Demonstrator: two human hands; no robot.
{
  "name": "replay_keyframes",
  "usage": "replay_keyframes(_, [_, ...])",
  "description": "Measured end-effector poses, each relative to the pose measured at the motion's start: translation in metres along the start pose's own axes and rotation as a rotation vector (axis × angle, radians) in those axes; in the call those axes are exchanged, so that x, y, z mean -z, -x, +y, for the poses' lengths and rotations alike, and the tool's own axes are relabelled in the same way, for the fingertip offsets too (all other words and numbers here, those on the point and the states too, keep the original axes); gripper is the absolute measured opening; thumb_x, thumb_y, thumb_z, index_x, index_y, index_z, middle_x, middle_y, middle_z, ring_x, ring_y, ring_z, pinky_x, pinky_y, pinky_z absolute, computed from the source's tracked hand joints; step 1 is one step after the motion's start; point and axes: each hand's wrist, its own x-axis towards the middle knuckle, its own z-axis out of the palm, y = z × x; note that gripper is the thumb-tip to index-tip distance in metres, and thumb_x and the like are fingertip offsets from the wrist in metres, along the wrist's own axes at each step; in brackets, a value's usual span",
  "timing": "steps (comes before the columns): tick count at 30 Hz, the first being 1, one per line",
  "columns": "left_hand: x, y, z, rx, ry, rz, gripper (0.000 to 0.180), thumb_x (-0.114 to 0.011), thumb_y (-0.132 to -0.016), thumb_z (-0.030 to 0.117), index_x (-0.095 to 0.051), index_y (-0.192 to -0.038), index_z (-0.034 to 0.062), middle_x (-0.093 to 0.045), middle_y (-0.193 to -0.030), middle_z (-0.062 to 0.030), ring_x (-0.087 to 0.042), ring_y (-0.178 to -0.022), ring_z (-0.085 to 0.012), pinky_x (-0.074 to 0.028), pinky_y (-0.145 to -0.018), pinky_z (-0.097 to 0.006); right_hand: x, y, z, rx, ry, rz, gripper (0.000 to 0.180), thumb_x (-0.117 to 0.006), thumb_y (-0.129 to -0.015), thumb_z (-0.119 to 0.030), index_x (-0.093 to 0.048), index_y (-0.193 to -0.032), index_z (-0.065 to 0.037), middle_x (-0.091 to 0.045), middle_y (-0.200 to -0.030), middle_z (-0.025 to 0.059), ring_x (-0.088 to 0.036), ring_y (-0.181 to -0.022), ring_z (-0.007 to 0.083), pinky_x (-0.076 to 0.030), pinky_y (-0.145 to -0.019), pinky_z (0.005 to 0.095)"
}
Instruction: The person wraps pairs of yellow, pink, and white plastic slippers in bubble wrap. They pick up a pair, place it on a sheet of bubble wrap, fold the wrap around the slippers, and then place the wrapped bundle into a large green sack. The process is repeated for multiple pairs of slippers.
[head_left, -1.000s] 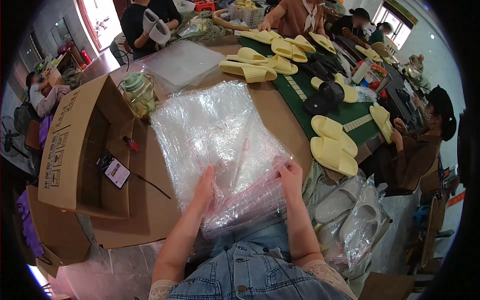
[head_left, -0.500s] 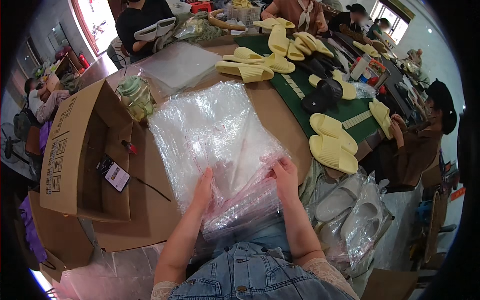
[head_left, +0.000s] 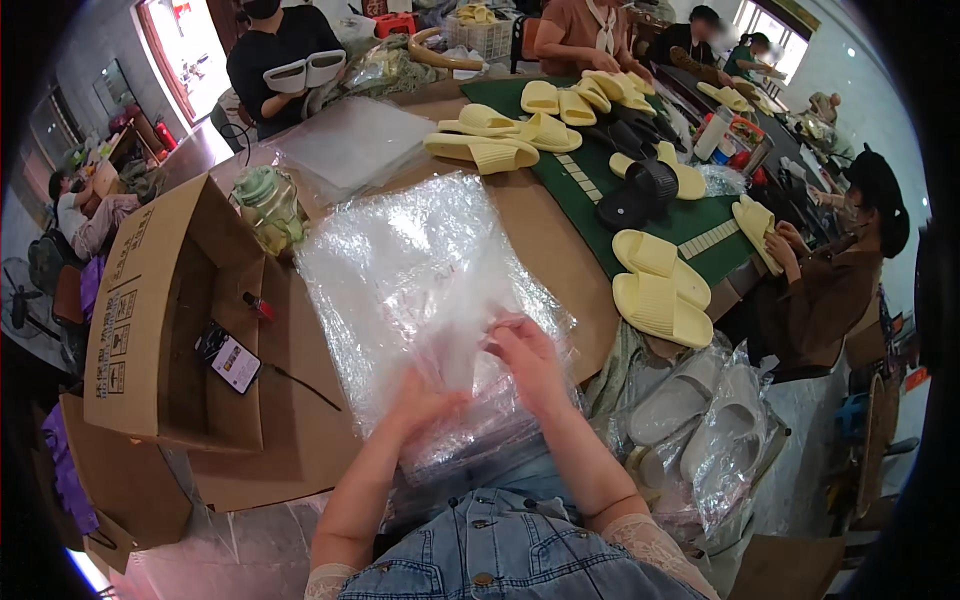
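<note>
Closer together than before, our right hand (head_left: 530,362) pinches a clear bag (head_left: 448,335) over the bag stack (head_left: 375,255); our left hand (head_left: 420,402) is blurred, so we can't tell its grip. One bag seems separated.

The clear plastic bags (head_left: 375,250) are glossy and crinkled; the cardboard box (head_left: 145,310) at left looks matt, the yellow slippers (head_left: 655,306) at right matt and ribbed.

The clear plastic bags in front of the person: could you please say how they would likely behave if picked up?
The clear plastic bags are probably floppy, since their film is wrinkled. Each looks thin and see-through, so likely light. Their glossy sheen suggests they may slide against one another.
</note>
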Motion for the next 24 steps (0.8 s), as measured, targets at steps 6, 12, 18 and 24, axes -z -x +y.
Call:
replay_keyframes(6, [-0.021, -0.002, 0.03, -0.295, -0.307, 0.089, 0.043, -0.072, -0.085, 0.026, -0.06, -0.116, 0.0, -0.065, -0.103, -0.0226, -0.063, -0.093, -0.0329, -0.048, -0.081, -0.042, -0.041, 0.014, 0.001, 0.113, 0.108, -0.079, 0.015, -0.06, -0.096, -0.006, -0.063, -0.11, -0.003, -0.057, -0.135, 0.0113, -0.061, -0.11, 0.0147, -0.048, -0.092, 0.0279])
replay_keyframes(12, [-0.017, 0.001, 0.012, 0.306, -0.123, 0.197, 0.029, -0.057, -0.098, 0.025, -0.065, -0.087, -0.0008, -0.058, -0.063, -0.0055, -0.055, -0.059, -0.0136, -0.041, -0.054, -0.034, -0.007, 0.017, -0.01, 0.198, 0.547, 0.191, 0.01, -0.067, -0.093, -0.009, -0.069, -0.097, -0.001, -0.067, -0.087, 0.0027, -0.059, -0.081, 0.0061, -0.047, -0.071, 0.0219])
replay_keyframes(18, [-0.019, 0.007, 0.016, 0.321, 0.053, 0.321, 0.037, -0.057, -0.098, 0.029, -0.063, -0.075, 0.0013, -0.052, -0.057, 0.0006, -0.049, -0.054, -0.0102, -0.037, -0.051, -0.033, 0.085, -0.008, -0.019, 0.431, 0.938, 0.443, 0.022, -0.066, -0.088, -0.011, -0.065, -0.108, -0.001, -0.063, -0.094, 0.009, -0.059, -0.082, 0.0181, -0.05, -0.074, 0.031])
replay_keyframes(24, [-0.017, 0.01, 0.023, 0.375, 0.145, 0.294, 0.036, -0.057, -0.098, 0.03, -0.064, -0.077, 0.001, -0.054, -0.059, -0.0003, -0.052, -0.058, -0.0113, -0.039, -0.054, -0.034, 0.105, -0.018, -0.031, 0.271, 0.99, 0.387, 0.032, -0.069, -0.083, -0.011, -0.063, -0.114, -0.001, -0.062, -0.103, 0.0103, -0.058, -0.092, 0.0249, -0.048, -0.085, 0.0366])
